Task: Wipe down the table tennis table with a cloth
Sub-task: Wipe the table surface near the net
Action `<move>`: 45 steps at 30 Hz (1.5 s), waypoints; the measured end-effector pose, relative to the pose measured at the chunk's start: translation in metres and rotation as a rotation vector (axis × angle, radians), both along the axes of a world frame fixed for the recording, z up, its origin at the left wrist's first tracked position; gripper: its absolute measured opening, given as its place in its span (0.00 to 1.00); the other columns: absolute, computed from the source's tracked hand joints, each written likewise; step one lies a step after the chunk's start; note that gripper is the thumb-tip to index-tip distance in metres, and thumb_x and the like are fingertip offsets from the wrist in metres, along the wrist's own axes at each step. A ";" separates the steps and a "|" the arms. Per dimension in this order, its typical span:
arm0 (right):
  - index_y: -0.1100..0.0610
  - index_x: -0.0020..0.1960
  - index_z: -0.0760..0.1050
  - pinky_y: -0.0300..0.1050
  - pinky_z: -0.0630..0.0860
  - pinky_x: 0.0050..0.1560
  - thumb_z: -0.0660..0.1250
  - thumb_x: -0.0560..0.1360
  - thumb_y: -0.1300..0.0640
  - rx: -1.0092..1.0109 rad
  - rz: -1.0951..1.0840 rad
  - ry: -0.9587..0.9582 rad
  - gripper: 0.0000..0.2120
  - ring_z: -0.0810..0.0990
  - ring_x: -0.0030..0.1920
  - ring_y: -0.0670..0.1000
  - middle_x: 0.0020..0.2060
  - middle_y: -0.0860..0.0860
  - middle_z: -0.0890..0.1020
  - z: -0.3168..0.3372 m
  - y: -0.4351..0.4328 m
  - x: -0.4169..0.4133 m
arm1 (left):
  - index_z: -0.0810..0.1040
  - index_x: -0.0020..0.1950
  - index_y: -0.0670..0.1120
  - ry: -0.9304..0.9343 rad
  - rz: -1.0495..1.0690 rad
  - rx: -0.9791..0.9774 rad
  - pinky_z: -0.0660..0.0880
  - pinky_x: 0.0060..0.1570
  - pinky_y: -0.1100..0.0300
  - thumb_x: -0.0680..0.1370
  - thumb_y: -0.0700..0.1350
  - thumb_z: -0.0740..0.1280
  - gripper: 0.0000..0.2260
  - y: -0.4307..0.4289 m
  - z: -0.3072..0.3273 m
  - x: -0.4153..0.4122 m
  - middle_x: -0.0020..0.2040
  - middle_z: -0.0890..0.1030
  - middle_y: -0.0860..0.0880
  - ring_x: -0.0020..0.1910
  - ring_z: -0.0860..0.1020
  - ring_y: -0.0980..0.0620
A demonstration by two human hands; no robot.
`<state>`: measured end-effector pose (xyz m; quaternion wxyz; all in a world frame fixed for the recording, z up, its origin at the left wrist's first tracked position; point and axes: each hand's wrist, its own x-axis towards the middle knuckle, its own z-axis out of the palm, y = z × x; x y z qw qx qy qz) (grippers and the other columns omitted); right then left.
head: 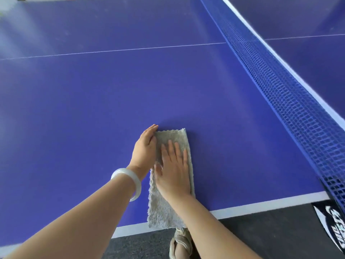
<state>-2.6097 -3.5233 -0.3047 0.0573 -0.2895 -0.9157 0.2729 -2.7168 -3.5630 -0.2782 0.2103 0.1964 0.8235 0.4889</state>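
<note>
I see the grey cloth (161,212) lying folded in a long strip on the blue table (112,100), with its near end just over the white edge line (261,204) and the net (280,86) well apart to the right. My right hand (173,172) lies flat on the middle of the cloth with the fingers straight and a little spread, pressing it down. My left hand (145,146), with a pale bracelet (127,182) on the wrist, is set against the cloth's left far edge with fingers together, but I cannot tell if it pinches the edge or only touches it.
</note>
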 end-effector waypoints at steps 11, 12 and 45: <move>0.59 0.74 0.69 0.49 0.61 0.76 0.57 0.81 0.68 -0.255 -0.322 0.384 0.21 0.63 0.77 0.50 0.75 0.52 0.68 0.001 0.059 0.022 | 0.46 0.81 0.48 0.695 -0.452 -0.565 0.32 0.74 0.44 0.78 0.56 0.41 0.32 0.007 -0.035 0.086 0.81 0.42 0.43 0.78 0.35 0.43; 0.59 0.74 0.69 0.50 0.60 0.77 0.58 0.81 0.67 -0.224 -0.281 0.366 0.21 0.62 0.77 0.51 0.75 0.52 0.68 0.000 0.059 0.024 | 0.47 0.81 0.49 0.691 -0.437 -0.577 0.32 0.75 0.43 0.78 0.57 0.40 0.31 0.005 -0.035 0.084 0.81 0.42 0.44 0.78 0.36 0.43; 0.56 0.81 0.45 0.62 0.53 0.76 0.52 0.84 0.49 0.310 0.215 -0.589 0.30 0.47 0.80 0.61 0.81 0.56 0.46 0.031 0.019 -0.008 | 0.63 0.61 0.44 -0.012 0.464 -0.846 0.72 0.46 0.49 0.82 0.43 0.57 0.09 -0.283 0.021 0.061 0.58 0.70 0.42 0.55 0.77 0.39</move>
